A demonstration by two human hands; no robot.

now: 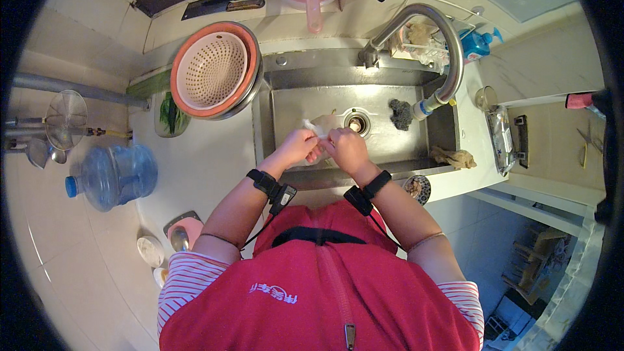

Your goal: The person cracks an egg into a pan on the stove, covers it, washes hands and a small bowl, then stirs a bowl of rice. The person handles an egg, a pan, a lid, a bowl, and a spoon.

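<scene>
Over the near left part of the stainless steel sink, my left hand and my right hand meet at the fingertips. Both pinch a thin translucent plastic bag, whose gathered white part sticks up between them. The bag's lower part is largely hidden behind my hands, so its contents cannot be made out. Beyond my right hand is the sink drain, with something pale in its opening. A dark scouring pad lies on the sink floor to the right, beside the hanging end of the curved faucet.
Left of the sink stand a pink colander in stacked basins and a blue water jug. A crumpled brown cloth lies on the sink's right rim. A small patterned bowl sits at the counter's front edge. Knives lie behind.
</scene>
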